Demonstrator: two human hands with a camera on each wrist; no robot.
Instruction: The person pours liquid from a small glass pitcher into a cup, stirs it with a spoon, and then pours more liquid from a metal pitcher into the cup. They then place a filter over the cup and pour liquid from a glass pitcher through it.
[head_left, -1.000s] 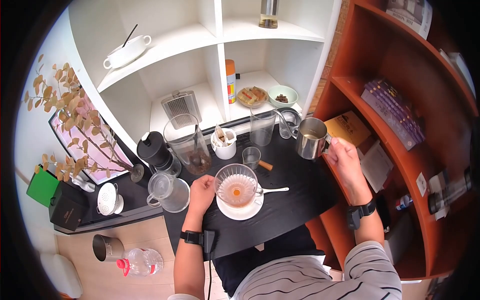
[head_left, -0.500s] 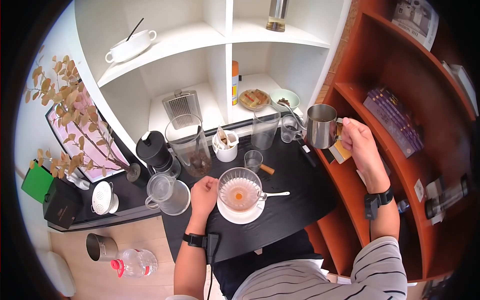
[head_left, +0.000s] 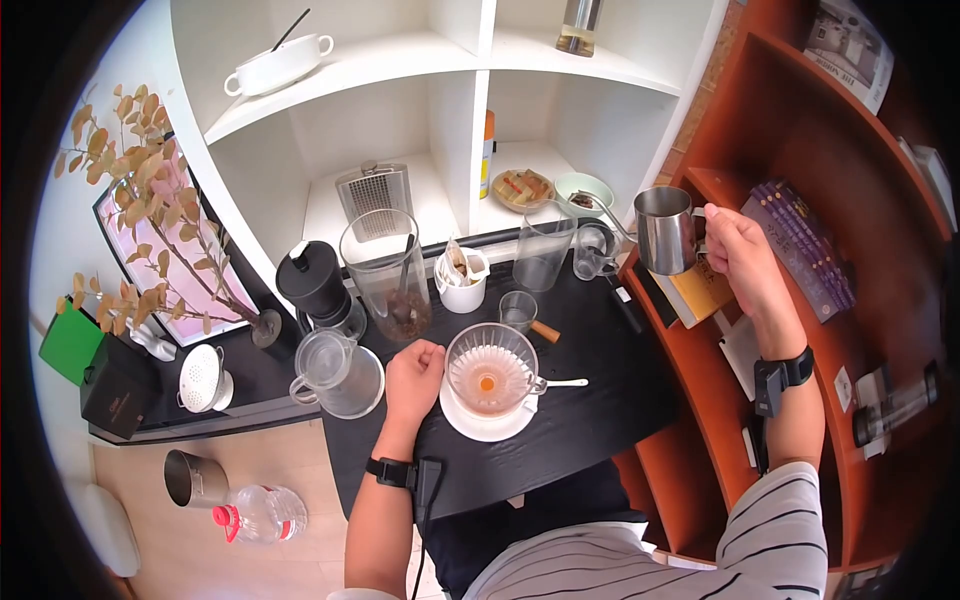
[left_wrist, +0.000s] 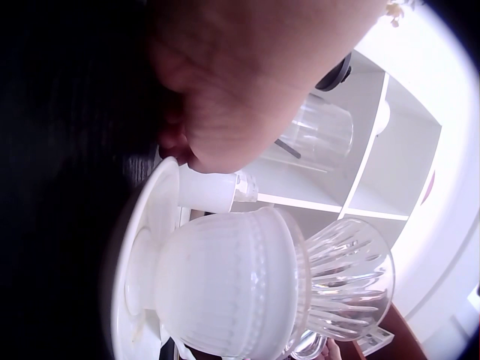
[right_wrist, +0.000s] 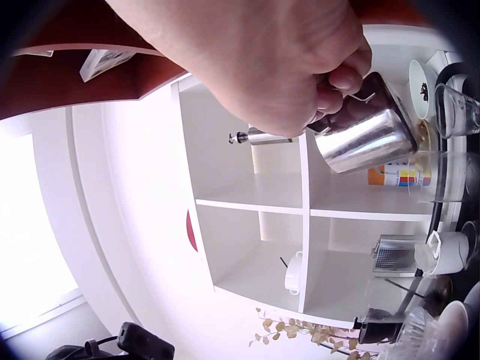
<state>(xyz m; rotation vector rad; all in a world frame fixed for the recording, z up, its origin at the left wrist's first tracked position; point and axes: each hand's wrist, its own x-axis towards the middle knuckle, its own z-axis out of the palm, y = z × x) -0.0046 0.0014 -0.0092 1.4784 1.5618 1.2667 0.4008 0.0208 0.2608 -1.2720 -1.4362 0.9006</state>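
My right hand (head_left: 745, 250) grips the handle of a steel gooseneck kettle (head_left: 665, 232), held up at the right over the table's back edge. In the right wrist view the kettle's (right_wrist: 367, 139) shiny side shows beyond my curled fingers. A clear ribbed glass dripper (head_left: 492, 355) sits on a white ribbed cup (left_wrist: 217, 277), which stands on a white saucer (head_left: 480, 428). An orange-brown spot shows through the dripper's hole. My left hand (head_left: 414, 382) rests by the saucer, loosely curled and holding nothing, its fingertips right at the rim in the left wrist view.
On the black table (head_left: 580, 420) stand a lidded glass jug (head_left: 340, 372), black grinder (head_left: 315, 290), tall glass container (head_left: 390, 275), white mug (head_left: 462, 285) and small wood-handled glass (head_left: 518, 310). A white spoon (head_left: 567, 383) lies by the saucer. Brown shelves (head_left: 720, 400) border the right.
My right hand has raised the kettle and carried it to the right, away from the table. My left hand stays beside the saucer, and the head view has shifted slightly.
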